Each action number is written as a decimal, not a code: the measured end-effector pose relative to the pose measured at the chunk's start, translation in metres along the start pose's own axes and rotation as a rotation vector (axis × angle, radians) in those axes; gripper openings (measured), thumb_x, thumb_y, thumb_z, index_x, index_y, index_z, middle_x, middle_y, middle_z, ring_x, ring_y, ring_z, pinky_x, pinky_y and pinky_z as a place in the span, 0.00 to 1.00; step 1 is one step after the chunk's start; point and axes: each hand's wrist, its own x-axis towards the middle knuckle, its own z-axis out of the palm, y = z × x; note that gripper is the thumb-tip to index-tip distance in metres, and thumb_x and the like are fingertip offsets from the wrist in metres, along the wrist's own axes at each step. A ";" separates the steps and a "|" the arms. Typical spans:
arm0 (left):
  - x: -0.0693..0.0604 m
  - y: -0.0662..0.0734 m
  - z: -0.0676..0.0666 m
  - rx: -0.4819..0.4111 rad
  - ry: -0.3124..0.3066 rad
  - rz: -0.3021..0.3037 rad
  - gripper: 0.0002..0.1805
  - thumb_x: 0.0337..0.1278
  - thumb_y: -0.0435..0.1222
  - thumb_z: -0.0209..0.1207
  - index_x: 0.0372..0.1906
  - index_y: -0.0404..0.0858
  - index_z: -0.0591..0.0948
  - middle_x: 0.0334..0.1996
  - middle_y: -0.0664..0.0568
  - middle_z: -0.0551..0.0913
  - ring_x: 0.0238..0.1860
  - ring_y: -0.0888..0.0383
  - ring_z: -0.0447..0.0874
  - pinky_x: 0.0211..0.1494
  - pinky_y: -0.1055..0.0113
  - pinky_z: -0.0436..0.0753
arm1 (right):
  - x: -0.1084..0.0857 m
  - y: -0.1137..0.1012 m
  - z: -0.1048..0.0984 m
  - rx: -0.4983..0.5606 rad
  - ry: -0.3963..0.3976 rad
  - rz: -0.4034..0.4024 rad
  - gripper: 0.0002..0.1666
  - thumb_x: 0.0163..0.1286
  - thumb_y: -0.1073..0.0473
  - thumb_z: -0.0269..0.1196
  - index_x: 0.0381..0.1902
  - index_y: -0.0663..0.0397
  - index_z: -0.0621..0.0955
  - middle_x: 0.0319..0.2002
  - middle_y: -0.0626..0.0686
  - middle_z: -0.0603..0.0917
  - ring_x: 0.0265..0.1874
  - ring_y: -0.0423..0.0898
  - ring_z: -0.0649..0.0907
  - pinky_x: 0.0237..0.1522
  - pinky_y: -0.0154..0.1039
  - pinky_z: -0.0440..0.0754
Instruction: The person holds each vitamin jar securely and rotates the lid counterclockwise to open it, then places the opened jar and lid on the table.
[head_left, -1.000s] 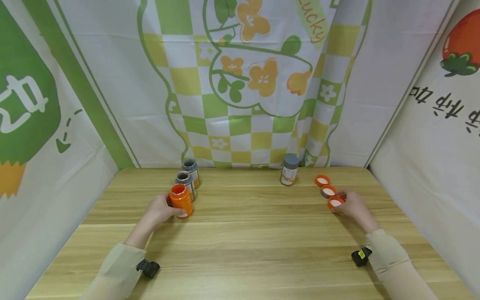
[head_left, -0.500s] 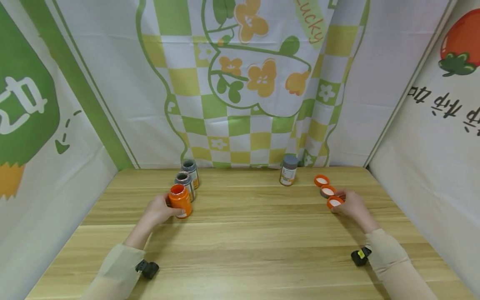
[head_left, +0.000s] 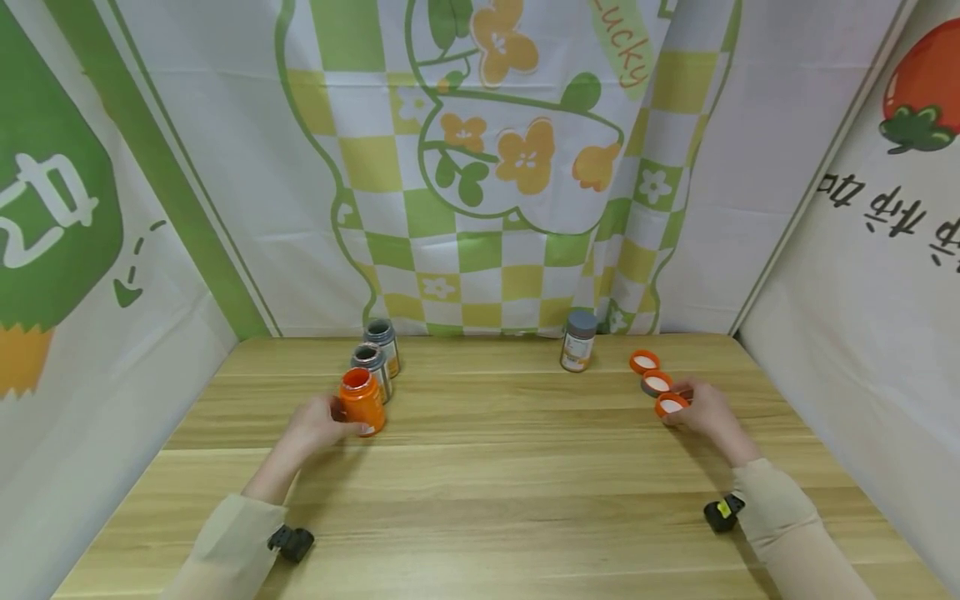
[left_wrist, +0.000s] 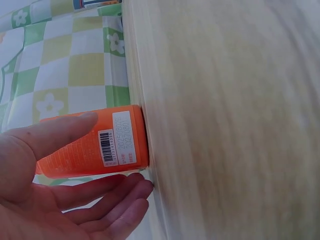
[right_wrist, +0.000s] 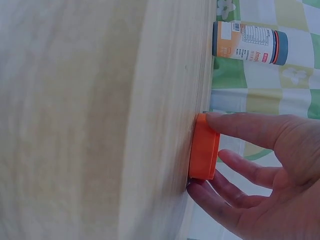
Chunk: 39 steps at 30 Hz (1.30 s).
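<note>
An orange bottle (head_left: 363,403) without a cap stands upright on the table at the left, its barcode label facing the left wrist view. My left hand (head_left: 318,423) is around it, thumb (left_wrist: 67,131) in front and fingers (left_wrist: 107,202) loosely bent along the other side; whether they press on it is hard to tell. Two uncapped grey bottles, one nearer (head_left: 381,375) and one farther (head_left: 388,346), stand behind it. At the right, my right hand (head_left: 707,414) pinches an orange cap (right_wrist: 204,147) by its rim, the cap resting on the table with its white inside up.
Beyond the right hand, a grey cap with an orange rim (head_left: 654,383) and another orange cap (head_left: 645,361) lie in a row. A capped grey bottle (head_left: 577,343) stands at the back of the table (head_left: 495,483). Printed cloth (head_left: 480,275) hangs along the table's far edge.
My left hand and sleeve have shifted slightly left and down, and the thumb sits a little lower beside the orange bottle. The bottles, caps and right hand stay put.
</note>
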 end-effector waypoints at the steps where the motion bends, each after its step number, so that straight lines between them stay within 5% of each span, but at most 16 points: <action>1: 0.000 0.000 0.000 0.007 -0.002 0.001 0.28 0.42 0.45 0.70 0.40 0.25 0.80 0.34 0.39 0.83 0.33 0.51 0.79 0.35 0.60 0.77 | 0.000 0.000 0.000 0.002 -0.003 -0.001 0.35 0.52 0.61 0.70 0.56 0.71 0.71 0.52 0.73 0.75 0.48 0.65 0.76 0.46 0.55 0.75; 13: -0.010 0.002 -0.002 0.036 0.002 -0.019 0.19 0.46 0.44 0.67 0.30 0.30 0.81 0.27 0.45 0.83 0.29 0.53 0.77 0.31 0.62 0.75 | -0.003 -0.003 0.000 -0.036 0.027 -0.017 0.29 0.62 0.55 0.63 0.55 0.70 0.73 0.50 0.72 0.77 0.48 0.65 0.77 0.45 0.55 0.75; 19: -0.018 0.011 0.003 0.061 -0.007 0.015 0.14 0.49 0.45 0.66 0.26 0.36 0.85 0.24 0.52 0.83 0.26 0.58 0.74 0.28 0.66 0.71 | -0.006 -0.011 0.001 -0.073 0.070 -0.038 0.26 0.64 0.54 0.60 0.53 0.68 0.74 0.47 0.69 0.80 0.43 0.62 0.79 0.41 0.52 0.76; 29: -0.016 0.024 0.014 0.079 -0.022 0.058 0.12 0.52 0.43 0.62 0.21 0.41 0.85 0.18 0.54 0.82 0.20 0.61 0.73 0.24 0.67 0.69 | -0.006 -0.022 0.006 -0.082 0.165 -0.102 0.25 0.63 0.58 0.60 0.51 0.73 0.76 0.50 0.74 0.77 0.50 0.69 0.75 0.48 0.59 0.73; 39: -0.013 0.045 0.031 -0.005 -0.026 0.094 0.09 0.53 0.41 0.63 0.29 0.39 0.86 0.22 0.54 0.85 0.21 0.62 0.80 0.27 0.67 0.75 | 0.001 -0.038 0.017 -0.074 0.184 -0.207 0.20 0.62 0.60 0.62 0.48 0.69 0.79 0.46 0.70 0.81 0.45 0.63 0.81 0.46 0.56 0.76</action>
